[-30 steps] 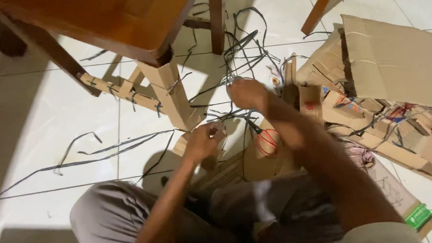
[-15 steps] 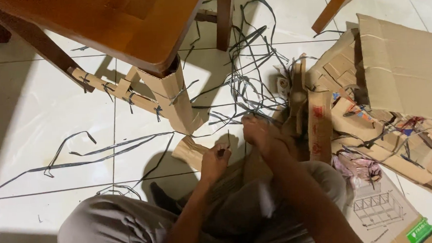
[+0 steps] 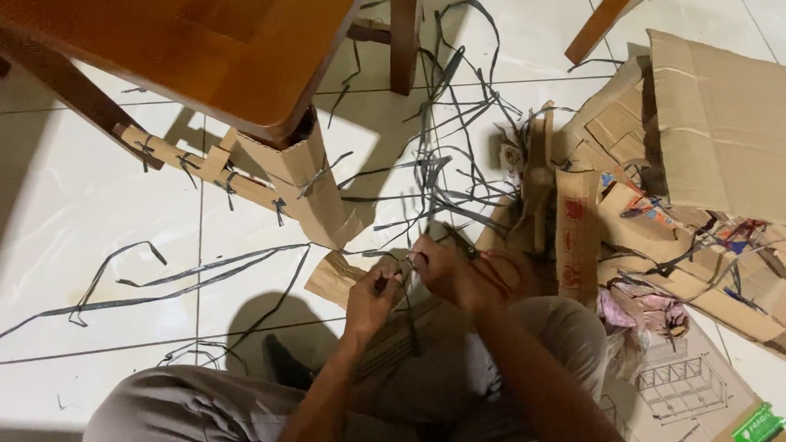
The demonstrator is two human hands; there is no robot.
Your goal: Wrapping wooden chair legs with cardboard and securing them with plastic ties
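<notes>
I sit on the tiled floor with my hands close together over my lap. My left hand (image 3: pixel 372 296) and my right hand (image 3: pixel 445 270) both pinch a thin dark strap (image 3: pixel 409 267) between their fingertips. The strap runs up into a tangle of dark straps (image 3: pixel 449 169) on the floor. A folded cardboard piece (image 3: pixel 331 278) lies just left of my left hand. Red-handled scissors (image 3: pixel 502 274) show beside my right wrist; whether that hand holds them is unclear.
A wooden chair (image 3: pixel 195 43) stands at the upper left, its leg wrapped in a cardboard sleeve (image 3: pixel 306 185) tied with straps. A heap of torn cardboard (image 3: pixel 728 123) fills the right side. Loose straps (image 3: pixel 172 282) trail across the tiles at the left.
My right hand came down from the strap tangle to meet my left hand over my lap. The view shifted slightly as my head moved.
</notes>
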